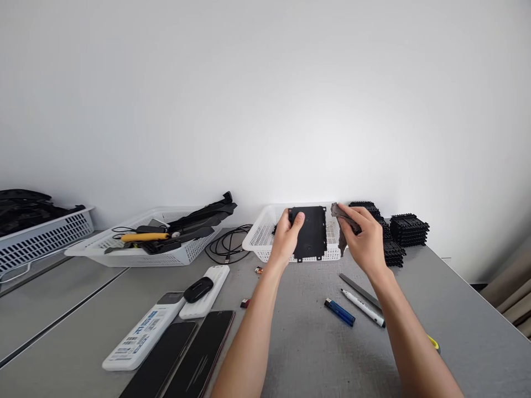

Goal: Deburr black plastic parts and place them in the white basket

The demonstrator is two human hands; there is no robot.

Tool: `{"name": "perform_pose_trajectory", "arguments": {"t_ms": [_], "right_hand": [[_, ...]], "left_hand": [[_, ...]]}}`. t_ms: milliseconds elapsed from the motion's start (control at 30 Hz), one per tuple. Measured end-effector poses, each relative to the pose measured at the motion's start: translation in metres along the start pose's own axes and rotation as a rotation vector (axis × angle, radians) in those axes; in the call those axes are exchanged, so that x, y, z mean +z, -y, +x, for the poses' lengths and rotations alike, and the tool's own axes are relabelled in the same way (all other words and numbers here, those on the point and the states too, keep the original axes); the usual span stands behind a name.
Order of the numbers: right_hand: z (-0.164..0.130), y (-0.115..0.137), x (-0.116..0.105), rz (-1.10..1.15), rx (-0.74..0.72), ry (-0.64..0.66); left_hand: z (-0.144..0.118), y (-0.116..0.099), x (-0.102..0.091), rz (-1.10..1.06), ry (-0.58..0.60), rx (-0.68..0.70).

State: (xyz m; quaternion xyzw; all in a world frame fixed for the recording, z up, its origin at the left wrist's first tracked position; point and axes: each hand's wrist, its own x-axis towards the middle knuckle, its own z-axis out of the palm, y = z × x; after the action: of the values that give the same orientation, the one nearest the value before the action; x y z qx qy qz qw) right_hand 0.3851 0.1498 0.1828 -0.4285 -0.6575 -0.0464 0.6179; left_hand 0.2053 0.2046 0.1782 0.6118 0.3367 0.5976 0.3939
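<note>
Over the white basket (265,235), the left hand (285,239) is gripping a black plate (309,232) while the right hand (365,240) is pinching a grey cloth (341,213) (wiping seemingly underway, cloth needing to meet plate).

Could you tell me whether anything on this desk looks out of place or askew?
Nothing looks damaged or spilled. Mildly untidy: long black parts jut over the rim of the middle white basket, and a black cable lies loosely coiled beside it.
</note>
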Motion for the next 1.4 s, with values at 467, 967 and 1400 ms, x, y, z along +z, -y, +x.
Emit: {"name": "perform_pose_trajectory", "arguments": {"t_ms": [467,967,1400], "right_hand": [[-0.010,-0.004,0.022,0.046,-0.045,0.276],[-0.001,0.007,-0.001,0.154,0.028,0.186],[-0.011,0.007,0.021,0.003,-0.048,0.307]], "left_hand": [[-0.001,0.015,0.013,0.139,-0.023,0.019],[0.004,0.015,0.000,0.012,-0.094,-0.026],[-0.009,0.027,0.034,-0.162,-0.016,-0.156]]}}
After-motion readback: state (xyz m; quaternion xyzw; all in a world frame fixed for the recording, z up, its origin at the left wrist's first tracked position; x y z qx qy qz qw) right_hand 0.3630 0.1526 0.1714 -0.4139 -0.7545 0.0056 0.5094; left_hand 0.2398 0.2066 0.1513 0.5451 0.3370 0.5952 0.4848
